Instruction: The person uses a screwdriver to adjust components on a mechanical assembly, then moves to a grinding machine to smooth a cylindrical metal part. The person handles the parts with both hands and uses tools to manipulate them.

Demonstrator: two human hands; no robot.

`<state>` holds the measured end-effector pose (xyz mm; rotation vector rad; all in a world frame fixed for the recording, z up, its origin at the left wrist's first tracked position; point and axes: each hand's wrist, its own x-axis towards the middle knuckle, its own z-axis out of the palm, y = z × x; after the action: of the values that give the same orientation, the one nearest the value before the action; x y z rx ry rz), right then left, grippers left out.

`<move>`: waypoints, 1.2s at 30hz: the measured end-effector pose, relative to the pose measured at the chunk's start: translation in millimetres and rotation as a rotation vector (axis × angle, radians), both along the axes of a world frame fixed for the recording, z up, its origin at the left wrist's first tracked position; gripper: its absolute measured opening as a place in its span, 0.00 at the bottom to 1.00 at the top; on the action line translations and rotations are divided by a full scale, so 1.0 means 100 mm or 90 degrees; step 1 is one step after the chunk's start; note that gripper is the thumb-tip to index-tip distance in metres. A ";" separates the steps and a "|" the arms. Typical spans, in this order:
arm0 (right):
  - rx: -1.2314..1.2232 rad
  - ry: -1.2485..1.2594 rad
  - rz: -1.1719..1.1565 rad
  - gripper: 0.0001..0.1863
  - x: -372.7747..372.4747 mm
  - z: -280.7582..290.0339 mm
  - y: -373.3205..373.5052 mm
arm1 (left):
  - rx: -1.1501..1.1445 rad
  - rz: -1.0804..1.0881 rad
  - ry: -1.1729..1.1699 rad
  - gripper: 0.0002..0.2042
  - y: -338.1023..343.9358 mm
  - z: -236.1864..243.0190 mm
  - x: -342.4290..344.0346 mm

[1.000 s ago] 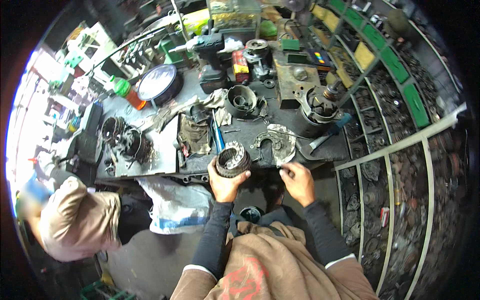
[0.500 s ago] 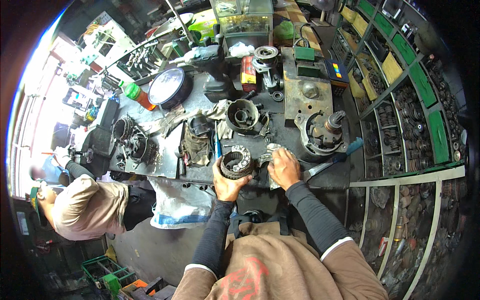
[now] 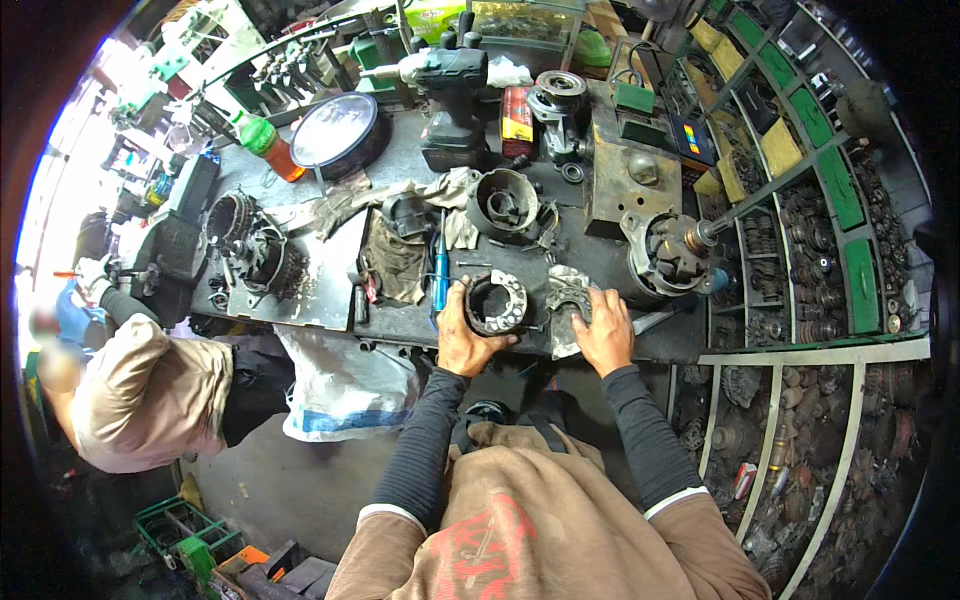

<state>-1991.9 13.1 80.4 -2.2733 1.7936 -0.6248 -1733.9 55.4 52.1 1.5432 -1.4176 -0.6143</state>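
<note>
Gripping the probably heavy, rigid ring (image 3: 517,301) by its outside: left hand (image 3: 464,342). Right hand (image 3: 606,336) touches the plate (image 3: 567,297); closure unclear.

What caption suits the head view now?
At a cluttered workbench, the left hand holds a metal ring while the right hand touches a curved metal part on a cloth.

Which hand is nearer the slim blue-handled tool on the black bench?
Left. The left hand is beside the tool, near its lower end; the right hand is farther off, rightward.
</note>
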 end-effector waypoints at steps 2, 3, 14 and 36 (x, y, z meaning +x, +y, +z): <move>0.013 -0.005 0.009 0.25 -0.02 0.01 0.00 | 0.017 -0.004 0.030 0.54 -0.04 -0.01 0.02; 0.020 -0.011 0.013 0.26 -0.01 0.02 -0.01 | 0.040 -0.009 0.049 0.53 -0.06 0.12 0.01; 0.007 -0.111 0.181 0.13 0.23 0.04 0.27 | 0.061 0.130 0.002 0.39 0.24 0.14 -0.06; 0.231 -0.343 -0.035 0.15 0.34 -0.07 0.34 | -0.015 0.111 -0.085 0.04 0.04 0.40 0.14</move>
<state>-1957.9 47.5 73.0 -1.6290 1.5515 -0.7585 -1720.1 59.4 92.2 1.6928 -1.3653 -0.3950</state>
